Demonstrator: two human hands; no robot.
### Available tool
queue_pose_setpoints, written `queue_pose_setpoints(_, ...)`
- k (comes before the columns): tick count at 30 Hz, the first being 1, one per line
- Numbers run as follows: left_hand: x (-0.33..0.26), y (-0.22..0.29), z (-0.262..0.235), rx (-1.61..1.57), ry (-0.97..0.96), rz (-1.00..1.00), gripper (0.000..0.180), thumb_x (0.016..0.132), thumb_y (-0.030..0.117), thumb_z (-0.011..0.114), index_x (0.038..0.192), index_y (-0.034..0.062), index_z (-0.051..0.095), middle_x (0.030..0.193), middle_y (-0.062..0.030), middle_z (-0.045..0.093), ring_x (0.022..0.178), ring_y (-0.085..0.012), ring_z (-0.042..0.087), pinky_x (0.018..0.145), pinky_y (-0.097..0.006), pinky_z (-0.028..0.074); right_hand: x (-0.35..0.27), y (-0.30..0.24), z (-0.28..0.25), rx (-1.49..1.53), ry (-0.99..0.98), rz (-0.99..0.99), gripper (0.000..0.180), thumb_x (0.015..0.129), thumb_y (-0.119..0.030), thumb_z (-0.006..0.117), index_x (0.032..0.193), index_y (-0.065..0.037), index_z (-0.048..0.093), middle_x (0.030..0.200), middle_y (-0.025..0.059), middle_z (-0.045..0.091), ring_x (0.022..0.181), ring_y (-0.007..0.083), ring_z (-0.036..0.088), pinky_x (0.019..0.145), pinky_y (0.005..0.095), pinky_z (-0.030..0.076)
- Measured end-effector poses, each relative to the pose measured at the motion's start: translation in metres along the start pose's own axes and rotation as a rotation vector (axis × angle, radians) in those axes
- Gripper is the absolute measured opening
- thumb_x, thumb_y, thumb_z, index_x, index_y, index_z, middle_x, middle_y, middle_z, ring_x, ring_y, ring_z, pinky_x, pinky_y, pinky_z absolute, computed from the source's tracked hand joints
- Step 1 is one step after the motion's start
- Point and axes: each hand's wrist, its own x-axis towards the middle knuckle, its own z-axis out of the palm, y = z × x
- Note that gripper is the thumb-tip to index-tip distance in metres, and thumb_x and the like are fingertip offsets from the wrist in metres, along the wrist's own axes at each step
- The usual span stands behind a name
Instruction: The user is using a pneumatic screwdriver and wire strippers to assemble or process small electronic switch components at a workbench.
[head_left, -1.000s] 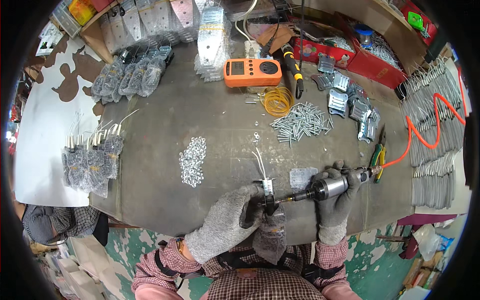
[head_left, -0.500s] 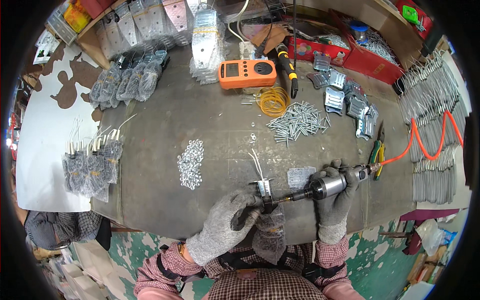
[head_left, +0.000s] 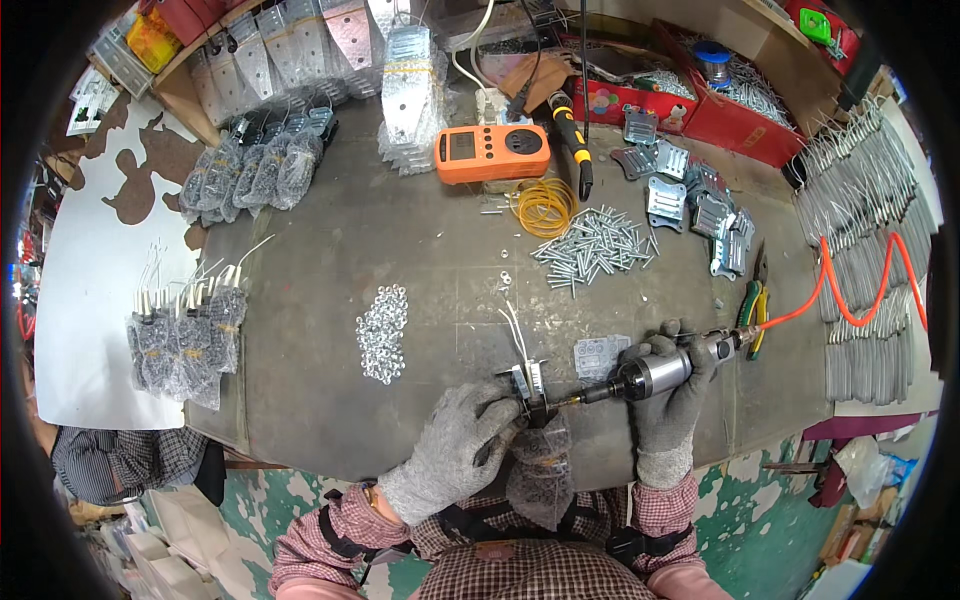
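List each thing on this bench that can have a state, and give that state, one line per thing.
Left hand: gloved, gripping the small metal part.
Small metal part: held at the bench edge, driver tip against it.
Right hand: gloved, wrapped round the pneumatic screwdriver.
Pneumatic screwdriver: lying level, orange hose attached.
Screws: loose pile.
Washers: loose heap.

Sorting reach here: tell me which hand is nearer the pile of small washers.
Left. The left hand lies just below and right of the washers; the right hand is far to their right, gripping the driver.
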Motion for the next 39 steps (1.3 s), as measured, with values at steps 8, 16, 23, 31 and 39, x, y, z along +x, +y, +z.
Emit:
queue_pose_setpoints(8, 0.005, 0.005, -0.012, 0.132, -0.156, -0.004, 0.029, 0.080, 0.006, 0.075, 0.106, 0.0050, 0.063, 0.103, -0.0150, 0.062, 0.096, -0.0355, 0.061, 0.082, -0.047, 0.048, -0.001, 0.000, -0.001, 0.011, 0.017, -0.010, 0.026, 0.094, -0.014, 0.066, 0.119, -0.010, 0.057, 0.105, 0.0070, 0.062, 0.088, 0.0159, 0.062, 0.089, 0.0400, 0.051)
queue_pose_setpoints(16, -0.005, -0.003, 0.002, -0.019, 0.024, -0.032, 0.031, 0.077, 0.006, 0.080, 0.105, 0.0059, 0.066, 0.103, -0.0155, 0.066, 0.091, -0.0365, 0.065, 0.079, -0.046, 0.052, -0.001, 0.002, 0.003, -0.024, 0.046, -0.013, 0.024, 0.095, -0.014, 0.065, 0.117, -0.008, 0.057, 0.105, 0.0091, 0.062, 0.088, 0.0174, 0.063, 0.088, 0.0400, 0.052)
queue_pose_setpoints(23, 0.004, -0.002, -0.005, -0.011, -0.069, -0.034, 0.025, 0.082, 0.004, 0.071, 0.106, 0.0046, 0.063, 0.105, -0.0166, 0.063, 0.095, -0.0374, 0.062, 0.085, -0.047, 0.049, -0.001, 0.002, 0.004, -0.017, 0.029, -0.017, 0.024, 0.094, -0.014, 0.066, 0.116, -0.008, 0.057, 0.104, 0.0094, 0.062, 0.088, 0.0175, 0.062, 0.086, 0.0391, 0.052)
queue_pose_setpoints(31, 0.001, -0.004, -0.007, 0.028, -0.186, -0.120, 0.028, 0.080, 0.008, 0.071, 0.107, 0.0062, 0.063, 0.104, -0.0156, 0.062, 0.096, -0.0373, 0.061, 0.085, -0.047, 0.048, -0.001, 0.001, 0.000, -0.023, 0.059, -0.026, 0.026, 0.094, -0.015, 0.066, 0.118, -0.009, 0.058, 0.104, 0.0084, 0.062, 0.088, 0.0174, 0.062, 0.086, 0.0383, 0.051)
queue_pose_setpoints(39, 0.007, -0.014, -0.006, 0.191, -0.167, 0.283, 0.027, 0.065, 0.003, 0.071, 0.091, 0.0016, 0.063, 0.138, -0.0179, 0.059, 0.131, -0.0459, 0.051, 0.101, -0.051, 0.049, -0.001, 0.002, 0.000, 0.007, 0.039, -0.032, 0.027, 0.094, -0.016, 0.066, 0.118, -0.009, 0.058, 0.104, 0.0082, 0.061, 0.086, 0.0178, 0.062, 0.088, 0.0405, 0.052)
